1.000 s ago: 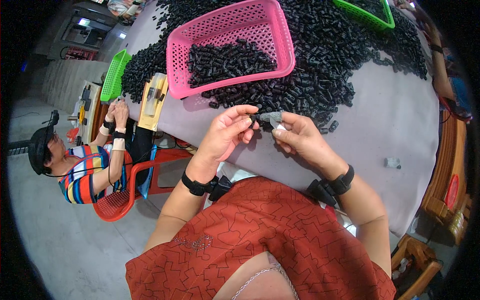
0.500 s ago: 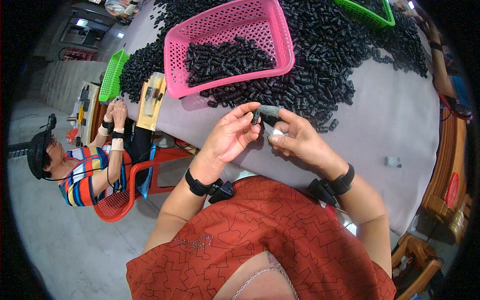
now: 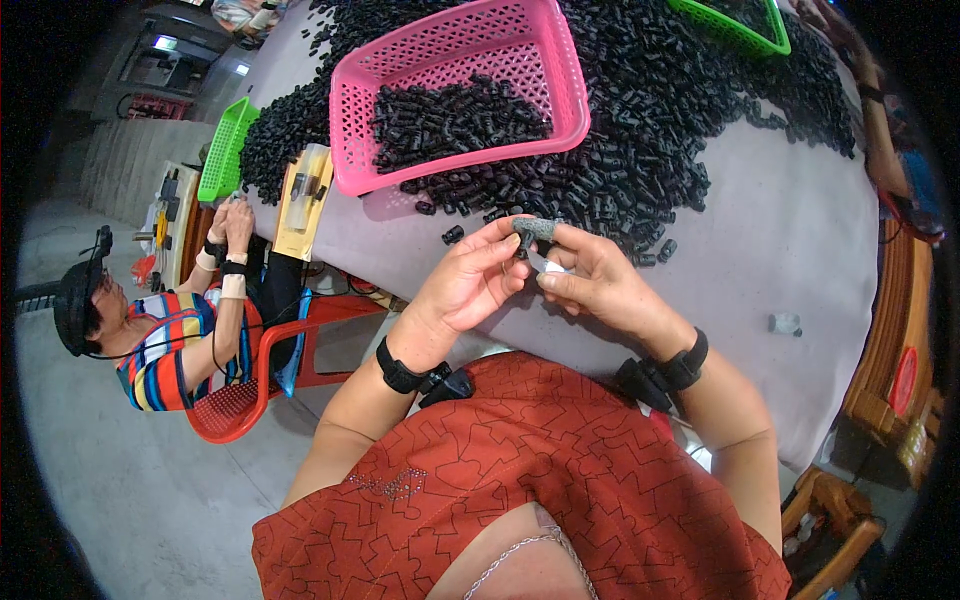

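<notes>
Other person: sits far left on a red chair, striped shirt, dark cap. Their hands are up at the table edge, near a small green basket. Can't tell what they hold.
Yellow tray: a flat yellow thing lies at the table edge, just right of the green basket.
Table: big, w/ a grey cloth. Takes up most of the top of the view.
Pink basket: sits on the table, above the hands. It has a heap of small black bits inside.
Black pile: lots & lots of small black plastic bits spread on the cloth, round the pink basket & off to the right.
Left hand: is up in front of the chest, over the near table edge. Thumb & fingers pinch shut on the small grey part from the left side. Black band on the wrist.
Small grey part: held in the air btwn both hands, just below the edge of the black pile, not touching the table.
Right hand: meets the left one. Fingertips close on the same grey part from the right. A bit of white shows under the fingers; can't tell what it is. Black band on this wrist too.
Clear bit: a small pale thing lies alone on the cloth, well right of the hands.
2nd green basket: at the top right, partly cut off.
Wood chair: brown wooden frame at the far right, past the table.
</notes>
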The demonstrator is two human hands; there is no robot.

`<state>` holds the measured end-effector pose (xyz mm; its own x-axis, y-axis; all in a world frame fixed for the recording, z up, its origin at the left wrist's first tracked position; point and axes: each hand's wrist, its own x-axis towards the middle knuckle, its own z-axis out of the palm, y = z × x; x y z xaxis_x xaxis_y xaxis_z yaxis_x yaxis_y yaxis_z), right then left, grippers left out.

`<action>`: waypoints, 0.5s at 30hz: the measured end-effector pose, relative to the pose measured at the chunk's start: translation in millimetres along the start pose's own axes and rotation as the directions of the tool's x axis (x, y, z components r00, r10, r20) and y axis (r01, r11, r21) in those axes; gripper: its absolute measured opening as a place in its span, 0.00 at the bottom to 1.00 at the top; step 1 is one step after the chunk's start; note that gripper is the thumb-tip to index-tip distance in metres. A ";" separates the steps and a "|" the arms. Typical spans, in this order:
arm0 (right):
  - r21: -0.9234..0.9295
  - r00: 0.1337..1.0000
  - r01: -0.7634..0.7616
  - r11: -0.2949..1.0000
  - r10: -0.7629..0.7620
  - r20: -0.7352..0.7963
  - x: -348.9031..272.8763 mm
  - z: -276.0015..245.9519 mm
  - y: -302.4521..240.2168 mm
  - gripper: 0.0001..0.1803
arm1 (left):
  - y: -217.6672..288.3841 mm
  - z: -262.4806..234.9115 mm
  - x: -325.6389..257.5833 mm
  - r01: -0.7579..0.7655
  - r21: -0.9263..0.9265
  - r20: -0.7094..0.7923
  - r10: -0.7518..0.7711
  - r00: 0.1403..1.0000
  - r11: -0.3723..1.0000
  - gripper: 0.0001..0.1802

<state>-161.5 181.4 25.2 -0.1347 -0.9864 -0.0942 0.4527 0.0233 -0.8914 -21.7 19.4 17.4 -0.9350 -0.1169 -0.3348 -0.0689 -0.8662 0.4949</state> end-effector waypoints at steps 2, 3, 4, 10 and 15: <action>-0.024 1.000 -0.007 1.000 0.007 0.010 0.1 -0.6 -0.5 0.33 | -0.2 -1.4 -0.7 0.003 -0.008 -0.003 -0.004 1.000 1.000 0.21; -0.012 1.000 -0.011 1.000 0.011 0.005 -0.4 -0.2 -0.9 0.31 | -0.4 -1.8 -0.6 0.008 -0.009 0.004 -0.008 1.000 1.000 0.21; -0.001 1.000 -0.014 1.000 0.014 0.000 -0.6 0.3 -1.4 0.30 | -0.5 -1.9 -0.6 0.013 -0.011 0.011 -0.013 1.000 1.000 0.20; 0.062 1.000 -0.014 0.998 0.015 -0.024 -0.1 5.7 -6.2 0.20 | 0.8 3.1 -2.7 0.008 -0.003 -0.022 -0.008 1.000 1.000 0.21; 0.043 0.998 -0.065 0.997 0.066 -0.019 0.5 -5.7 2.7 0.17 | 0.3 5.5 -3.8 0.050 0.003 0.022 -0.050 0.999 0.999 0.21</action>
<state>-165.4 181.9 20.2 -0.1212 -0.9795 -0.1608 0.4977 0.0802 -0.8636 -20.1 22.2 23.3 -0.9380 -0.0627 -0.3410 -0.1163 -0.8696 0.4798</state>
